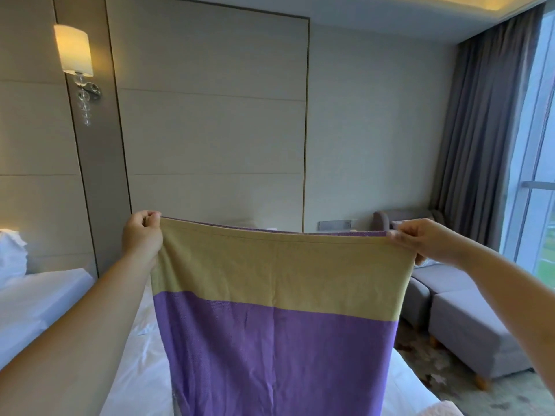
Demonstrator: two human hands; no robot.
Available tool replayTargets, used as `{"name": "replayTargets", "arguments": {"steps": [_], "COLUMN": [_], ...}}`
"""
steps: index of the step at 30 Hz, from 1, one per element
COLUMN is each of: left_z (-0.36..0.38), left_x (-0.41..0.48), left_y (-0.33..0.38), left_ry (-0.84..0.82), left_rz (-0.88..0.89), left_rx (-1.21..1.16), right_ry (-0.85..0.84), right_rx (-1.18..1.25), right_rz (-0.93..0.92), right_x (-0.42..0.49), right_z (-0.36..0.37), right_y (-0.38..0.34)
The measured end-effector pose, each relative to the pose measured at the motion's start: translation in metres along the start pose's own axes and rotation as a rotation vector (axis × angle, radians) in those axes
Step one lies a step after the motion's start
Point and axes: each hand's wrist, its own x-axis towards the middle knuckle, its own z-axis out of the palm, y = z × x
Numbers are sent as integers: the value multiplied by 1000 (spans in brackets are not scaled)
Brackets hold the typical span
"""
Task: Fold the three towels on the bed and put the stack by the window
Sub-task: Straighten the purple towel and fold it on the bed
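At far left a lit lamp [73, 51] hangs above a pillow [10, 253] that the frame edge cuts off. The bed [39, 301] shows bare white sheet beside the left arm. The left hand [141, 235] pinches the top left corner of the towel [276, 325], fingers curled. The towel's top edge runs nearly taut to the right hand [420, 240], which pinches the other corner. The towel hangs in the air over the bed, yellow band above purple, hiding the bed's middle; its lower end is cut off. A strip of floor separates the bed from a grey ottoman [468, 331]. The curtain [486, 130] and window [540, 175] stand at far right. A pale shape at the bottom right is too cropped to identify.
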Motion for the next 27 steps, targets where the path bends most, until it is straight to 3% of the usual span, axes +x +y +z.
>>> {"name": "replayTargets", "arguments": {"steps": [4,10,19,23,27], "left_z": [-3,-1,-2,-5,-6], "left_x": [1,-1,-12,-12,-11], "left_y": [-8,-15,-32,-37,-36], "left_ry": [23,15,10,17,17], "left_rz": [-26,-49,-87,-112,-108], "left_rx": [45,61,79,73,70], "right_ry": [-153,-100,-27,-28,-143], "right_rx": [-104,188,-83,18,116], "right_rz": [-35,-113,-219,-224,-190], "right_x": [-3,-11,-18,-20,-23], "right_z": [-6,3,26,29,26], "right_y": [2,-2,-1,-2,-4]}}
